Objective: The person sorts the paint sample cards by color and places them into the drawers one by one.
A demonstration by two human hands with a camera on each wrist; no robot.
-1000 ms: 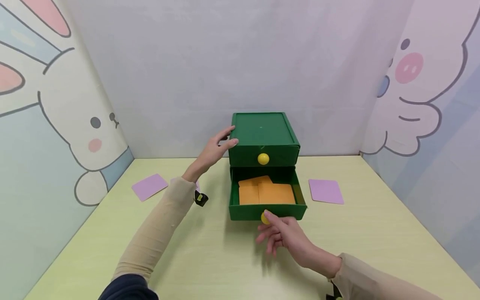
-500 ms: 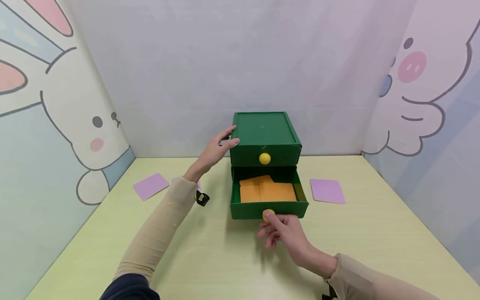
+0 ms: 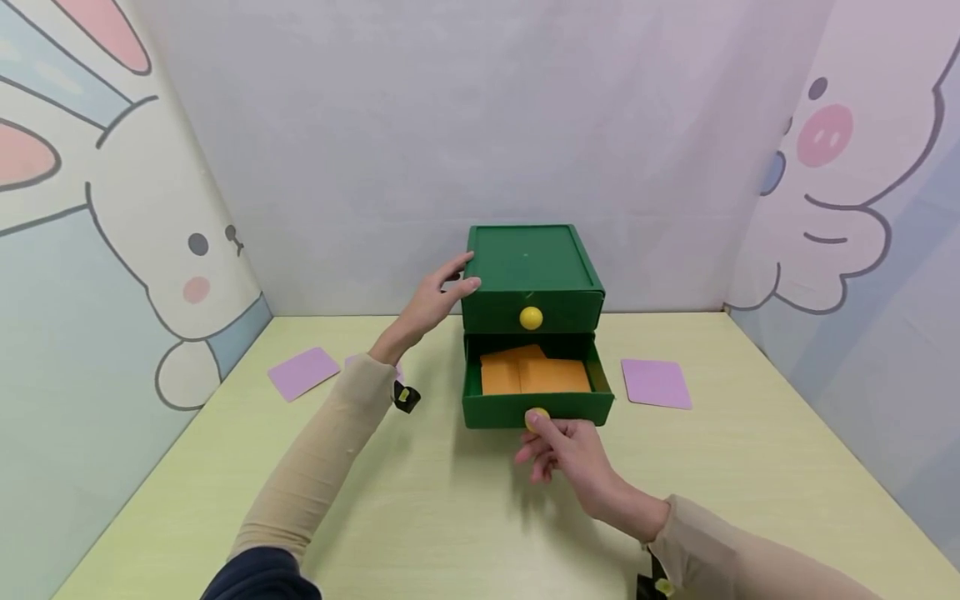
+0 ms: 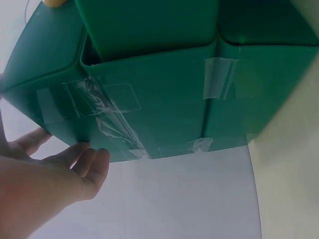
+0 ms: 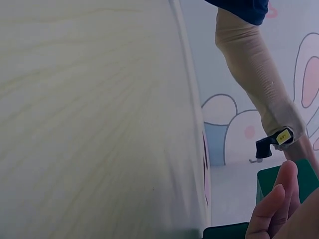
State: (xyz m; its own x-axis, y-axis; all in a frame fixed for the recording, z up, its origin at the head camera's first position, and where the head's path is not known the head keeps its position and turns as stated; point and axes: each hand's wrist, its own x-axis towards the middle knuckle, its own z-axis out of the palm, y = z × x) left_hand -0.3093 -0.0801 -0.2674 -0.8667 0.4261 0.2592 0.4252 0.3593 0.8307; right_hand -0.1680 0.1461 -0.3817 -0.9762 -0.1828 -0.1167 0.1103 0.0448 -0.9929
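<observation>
A green two-drawer box stands on the table, its lower drawer pulled out. Several orange cards lie inside that drawer. My left hand rests against the upper left edge of the box, thumb and index finger spread along it. In the left wrist view, the other fingers bend loosely beside the taped side wall. Between thumb and fingers, my right hand pinches the yellow knob of the lower drawer. The upper drawer is pushed in, and its yellow knob is untouched.
A purple card lies right of the box and another purple card to the left. A third, partly behind the left forearm, shows only its edge. A light curtain backs the table; cartoon panels flank it.
The lower drawer has slid some way into the box, my right hand moving inward with its knob. My left hand has stayed on the upper left edge.
</observation>
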